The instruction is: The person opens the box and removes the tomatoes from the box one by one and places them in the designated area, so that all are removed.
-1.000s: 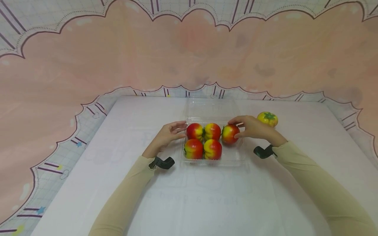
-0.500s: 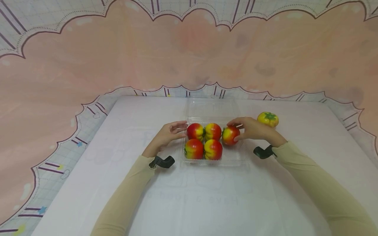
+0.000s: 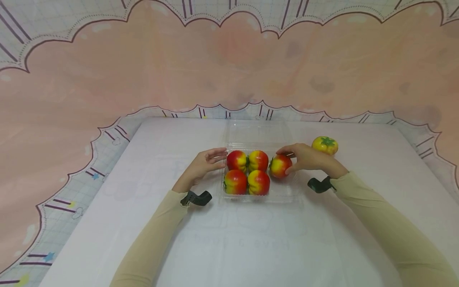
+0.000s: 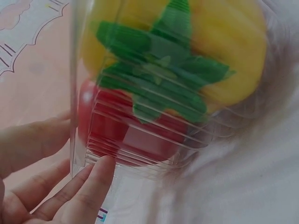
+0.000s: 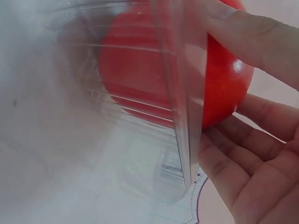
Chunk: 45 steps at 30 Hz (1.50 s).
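Note:
A hinged clear plastic box (image 3: 283, 190) lies with its lid (image 3: 258, 131) folded back. Several glossy red-and-yellow fruits (image 3: 235, 182) sit in its left and middle parts; one shows green star-shaped leaves (image 4: 156, 70) through the box wall in the left wrist view. My right hand (image 3: 305, 156) holds another red-and-yellow fruit (image 3: 279, 166) at the box's right side, thumb and fingers around it. That fruit's red side (image 5: 229, 79) rises past the box rim in the right wrist view. My left hand (image 3: 206, 164), fingers fairly straight, touches the box's left edge.
One more yellow fruit (image 3: 324, 145) with green leaves lies outside the box, behind my right wrist. A white sheet (image 3: 229, 247) covers the table. A patterned cloth (image 3: 229, 67) hangs behind it. Dark wrist mounts (image 3: 198, 198) stick out from both sleeves.
My right hand has come down slightly with the fruit, which sits a little nearer to me in the box. My left hand stays at the left edge.

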{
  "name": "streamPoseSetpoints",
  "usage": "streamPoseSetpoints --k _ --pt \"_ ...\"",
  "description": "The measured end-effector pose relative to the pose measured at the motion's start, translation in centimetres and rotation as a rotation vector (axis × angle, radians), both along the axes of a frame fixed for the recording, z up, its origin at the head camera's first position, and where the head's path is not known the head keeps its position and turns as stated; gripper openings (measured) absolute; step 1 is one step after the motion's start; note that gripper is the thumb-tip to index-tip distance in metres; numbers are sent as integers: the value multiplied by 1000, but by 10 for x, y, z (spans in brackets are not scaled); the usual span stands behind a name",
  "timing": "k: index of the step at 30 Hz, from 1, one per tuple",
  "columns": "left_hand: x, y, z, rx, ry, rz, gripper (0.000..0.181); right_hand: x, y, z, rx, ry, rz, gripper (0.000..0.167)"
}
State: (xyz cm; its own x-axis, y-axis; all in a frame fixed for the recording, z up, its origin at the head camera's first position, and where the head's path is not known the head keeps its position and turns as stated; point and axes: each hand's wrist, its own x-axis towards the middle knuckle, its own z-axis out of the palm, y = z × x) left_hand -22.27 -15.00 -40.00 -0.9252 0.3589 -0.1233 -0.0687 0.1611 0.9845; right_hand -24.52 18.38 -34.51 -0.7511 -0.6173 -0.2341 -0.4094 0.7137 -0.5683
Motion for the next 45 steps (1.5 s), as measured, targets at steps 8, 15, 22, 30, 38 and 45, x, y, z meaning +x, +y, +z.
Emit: streamPoseSetpoints --k 8,15,22,30,38,45 --pt "0 0 -1 9 -9 0 58 1 3 1 -12 10 63 53" --pt "3 1 1 7 -7 2 58 2 6 1 -15 -1 108 55" --pt "3 1 1 14 6 -13 58 1 4 2 0 -2 102 56" --pt "4 1 3 7 7 -9 58 -4 4 0 4 -15 101 58" --pt "5 1 4 14 6 -11 58 -10 9 -2 -17 -59 110 57" --pt "4 2 3 -8 3 -3 58 -14 13 -2 -77 -96 153 56"
